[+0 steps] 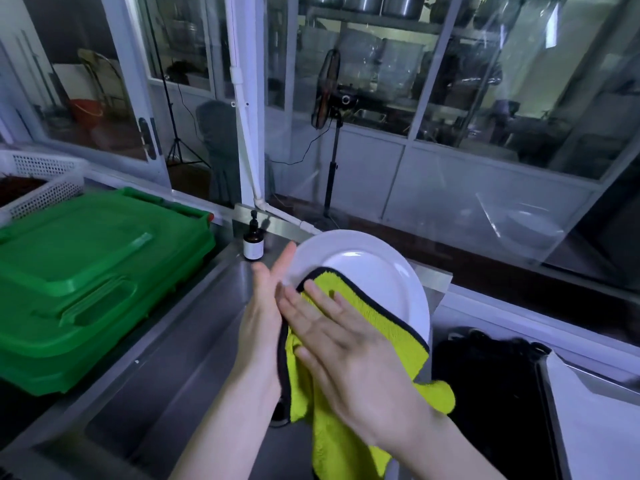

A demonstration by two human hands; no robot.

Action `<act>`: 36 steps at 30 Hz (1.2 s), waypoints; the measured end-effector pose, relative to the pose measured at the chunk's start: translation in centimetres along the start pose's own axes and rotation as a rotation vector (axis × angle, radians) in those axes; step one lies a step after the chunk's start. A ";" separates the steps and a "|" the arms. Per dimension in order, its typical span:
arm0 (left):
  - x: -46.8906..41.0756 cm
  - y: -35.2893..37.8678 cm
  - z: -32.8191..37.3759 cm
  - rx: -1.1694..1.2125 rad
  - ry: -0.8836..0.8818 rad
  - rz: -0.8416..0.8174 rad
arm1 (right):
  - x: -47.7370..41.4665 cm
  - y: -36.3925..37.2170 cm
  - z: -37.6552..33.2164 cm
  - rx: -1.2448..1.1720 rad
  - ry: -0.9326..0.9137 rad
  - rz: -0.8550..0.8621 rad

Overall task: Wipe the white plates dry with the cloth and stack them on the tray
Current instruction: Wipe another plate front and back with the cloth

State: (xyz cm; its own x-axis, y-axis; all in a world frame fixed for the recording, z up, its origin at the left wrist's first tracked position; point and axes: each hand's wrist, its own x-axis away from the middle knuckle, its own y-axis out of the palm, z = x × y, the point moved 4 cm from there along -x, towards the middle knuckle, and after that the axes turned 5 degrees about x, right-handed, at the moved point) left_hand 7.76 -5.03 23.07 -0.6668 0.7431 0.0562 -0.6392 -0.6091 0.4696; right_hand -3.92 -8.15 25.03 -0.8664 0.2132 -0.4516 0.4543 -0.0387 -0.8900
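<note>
Lower half of plate (374,268) behind cloth (343,441); its tail off the bottom edge

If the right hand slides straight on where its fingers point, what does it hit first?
Most likely the left hand, steadying the round white plate at its left rim, just past the right hand on the yellow cloth; depth unclear.

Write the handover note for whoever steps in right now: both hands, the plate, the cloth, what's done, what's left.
Left hand: fingers straight, propping the white plate at its left edge, tilted above the steel sink.
Right hand: flat, pressing the yellow cloth against the plate's face; the rest of the cloth hangs down.
Done: cannot tell. No stacked plates in view, and no tray I can make out for certain.
Left: finish wiping this plate, find the tray, set the plate on it, then do any others.
</note>
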 end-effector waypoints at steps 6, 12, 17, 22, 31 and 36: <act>-0.6 0.0 -1.9 0.142 -0.053 -0.021 | -2.2 1.1 1.4 -0.087 0.181 0.041; -1.6 -2.2 -1.0 -0.010 0.123 0.122 | -4.1 2.4 5.7 -0.155 0.406 0.047; -3.2 -4.3 -1.0 0.085 0.049 0.214 | -0.8 4.3 6.8 -0.329 0.556 0.137; -5.1 -5.6 -2.8 0.124 -0.074 0.275 | 0.5 7.2 1.1 -0.317 0.274 0.115; -9.1 -8.9 -5.8 0.007 -0.217 0.231 | 1.8 6.9 6.2 -0.604 0.803 0.240; -11.5 -9.4 -6.8 -0.018 -0.299 0.186 | 1.9 9.3 6.7 -0.129 0.620 0.005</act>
State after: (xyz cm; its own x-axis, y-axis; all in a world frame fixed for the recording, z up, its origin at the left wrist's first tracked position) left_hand 18.85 -9.75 11.96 -0.6326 0.6656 0.3960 -0.5256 -0.7445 0.4116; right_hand -2.69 -14.64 15.44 -0.6008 0.7408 -0.3005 0.5126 0.0685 -0.8559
